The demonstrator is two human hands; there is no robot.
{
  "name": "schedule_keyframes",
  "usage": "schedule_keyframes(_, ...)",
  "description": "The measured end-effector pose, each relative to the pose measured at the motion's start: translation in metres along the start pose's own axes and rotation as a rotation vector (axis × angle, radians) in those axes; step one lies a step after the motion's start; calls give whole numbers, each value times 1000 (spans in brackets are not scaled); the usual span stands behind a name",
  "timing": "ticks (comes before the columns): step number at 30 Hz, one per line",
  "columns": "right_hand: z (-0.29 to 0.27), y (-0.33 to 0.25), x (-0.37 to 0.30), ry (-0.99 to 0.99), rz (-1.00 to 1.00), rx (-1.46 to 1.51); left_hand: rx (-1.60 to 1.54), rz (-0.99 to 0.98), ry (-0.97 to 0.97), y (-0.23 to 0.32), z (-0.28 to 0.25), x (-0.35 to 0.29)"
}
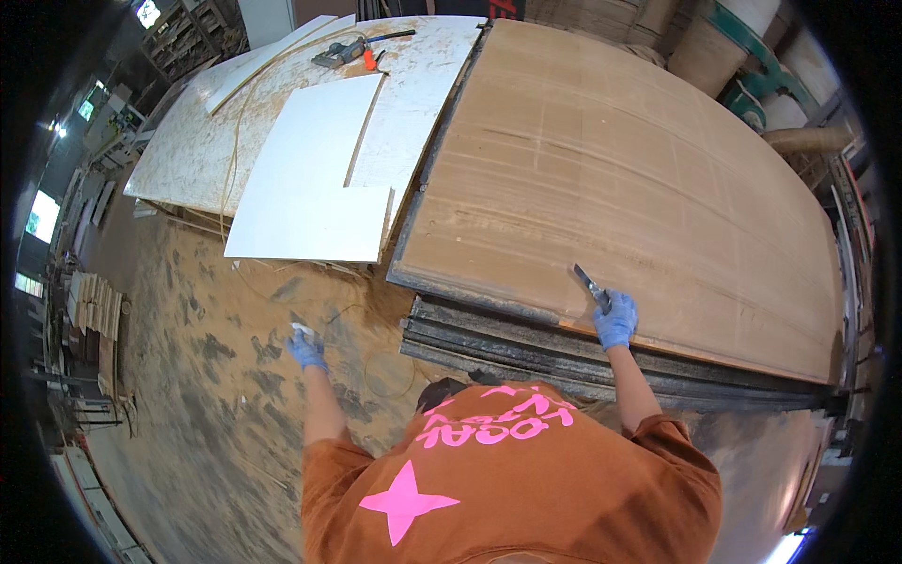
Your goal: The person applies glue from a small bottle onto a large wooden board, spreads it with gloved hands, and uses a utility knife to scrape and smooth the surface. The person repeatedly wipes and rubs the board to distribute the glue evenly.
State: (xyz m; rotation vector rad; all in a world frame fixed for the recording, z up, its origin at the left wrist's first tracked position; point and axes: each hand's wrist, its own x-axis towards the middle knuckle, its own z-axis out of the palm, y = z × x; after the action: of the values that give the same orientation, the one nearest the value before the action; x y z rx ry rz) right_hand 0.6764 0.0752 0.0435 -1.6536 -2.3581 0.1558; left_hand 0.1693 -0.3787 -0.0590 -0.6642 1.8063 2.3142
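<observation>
My right hand [616, 321], in a blue glove, is closed round the dark handle of a knife [586, 282] with a flat grey blade. It is over the near edge of a large brown board [648, 197], and the blade points forward and left. Lower to the left, above the floor, my gloved left hand [306, 352] has its fingers closed on a small white piece [301, 329], too small to make out. Beyond that hand, a white L-shaped panel [301, 188] rests on a larger, dusty white sheet [178, 160].
A power tool [340, 54] with an orange-red part lies on the far end of the white sheet, a cord trailing from it. Dark layers [489, 343] are stacked below the brown board. Sawdust covers the floor [207, 376]. Green machinery [747, 99] stands at far right.
</observation>
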Motion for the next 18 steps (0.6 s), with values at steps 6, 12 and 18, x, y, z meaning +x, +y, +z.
schedule_keyframes(6,7,-21,-5,-5,-233,84,193,52,-61,-18,7,-31)
schedule_keyframes(12,-7,-156,-13,-263,-264,350,213,-198,-98,-62,-8,-100)
schedule_keyframes(18,25,-305,-35,-359,-450,479,240,-190,-96,-57,-134,-49)
